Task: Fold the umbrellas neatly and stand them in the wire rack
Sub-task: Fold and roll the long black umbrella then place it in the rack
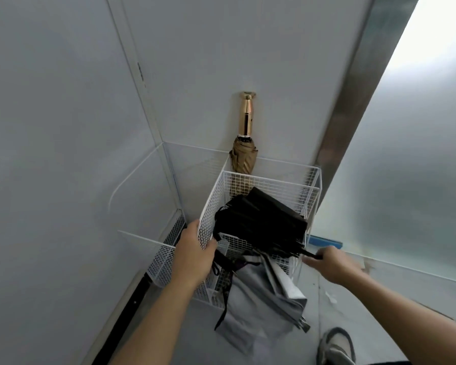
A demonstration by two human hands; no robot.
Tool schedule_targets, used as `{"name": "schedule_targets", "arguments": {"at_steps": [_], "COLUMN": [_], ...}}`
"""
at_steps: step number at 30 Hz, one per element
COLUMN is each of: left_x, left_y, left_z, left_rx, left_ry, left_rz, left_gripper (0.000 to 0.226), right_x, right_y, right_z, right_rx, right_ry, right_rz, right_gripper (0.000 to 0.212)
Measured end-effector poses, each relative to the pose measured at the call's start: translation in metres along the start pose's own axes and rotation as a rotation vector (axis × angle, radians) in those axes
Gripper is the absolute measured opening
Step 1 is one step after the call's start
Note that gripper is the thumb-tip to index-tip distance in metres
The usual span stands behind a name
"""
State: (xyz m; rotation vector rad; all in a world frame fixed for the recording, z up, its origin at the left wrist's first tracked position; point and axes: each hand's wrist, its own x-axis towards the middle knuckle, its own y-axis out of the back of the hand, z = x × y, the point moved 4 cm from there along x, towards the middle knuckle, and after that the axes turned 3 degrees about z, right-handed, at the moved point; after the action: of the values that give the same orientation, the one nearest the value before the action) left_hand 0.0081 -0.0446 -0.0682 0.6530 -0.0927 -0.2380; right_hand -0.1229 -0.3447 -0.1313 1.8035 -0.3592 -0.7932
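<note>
Black umbrella (261, 222) tilts across wire rack (211, 204); right hand (332, 264) grips its handle, left hand (195, 250) the rim.

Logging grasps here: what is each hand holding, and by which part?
The left hand grips the rack by a wire panel's top edge; the right hand holds the black umbrella by its near end.

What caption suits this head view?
Left hand grips the wire rack while right hand holds a black umbrella across its top, tan umbrella standing behind, grey umbrella slumped in front.
</note>
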Motion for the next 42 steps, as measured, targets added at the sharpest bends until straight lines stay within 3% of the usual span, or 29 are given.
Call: {"name": "schedule_targets", "arguments": {"at_steps": [5,10,18,26,32,38,40,42], "left_x": [-0.007,-0.026,-0.026,-0.019,0.01,0.045,0.054,0.061], "left_y": [0.008,0.01,-0.011,-0.03,-0.067,-0.102,-0.106,-0.105], "left_z": [0.002,0.032,0.083,0.056,0.05,0.033,0.027,0.028], "left_rx": [0.12,0.362,0.824,0.964,1.066,1.032,0.994,0.966], "left_ry": [-0.033,-0.3,-0.559,-0.501,-0.533,-0.38,-0.361,-0.389], "left_rz": [0.058,0.071,-0.118,-0.235,-0.222,-0.299,-0.347,-0.369], "left_gripper": [0.057,0.082,0.116,0.109,0.111,0.106,0.094,0.061], "right_x": [-0.009,-0.03,-0.063,-0.04,-0.008,0.03,0.038,0.044], "right_y": [0.041,0.088,0.109,0.046,0.043,0.019,0.006,-0.002], "right_z": [-0.004,0.001,0.017,0.032,0.046,0.061,0.061,0.06], "right_rx": [-0.096,-0.135,-0.214,0.061,0.181,0.125,0.182,0.231], "right_ry": [0.065,0.137,0.217,0.181,0.185,0.143,0.127,0.119], "right_rz": [0.291,0.401,0.484,0.242,0.314,0.312,0.264,0.235], "right_gripper": [0.059,0.058,0.063,0.042,0.059,0.074,0.07,0.069]}}
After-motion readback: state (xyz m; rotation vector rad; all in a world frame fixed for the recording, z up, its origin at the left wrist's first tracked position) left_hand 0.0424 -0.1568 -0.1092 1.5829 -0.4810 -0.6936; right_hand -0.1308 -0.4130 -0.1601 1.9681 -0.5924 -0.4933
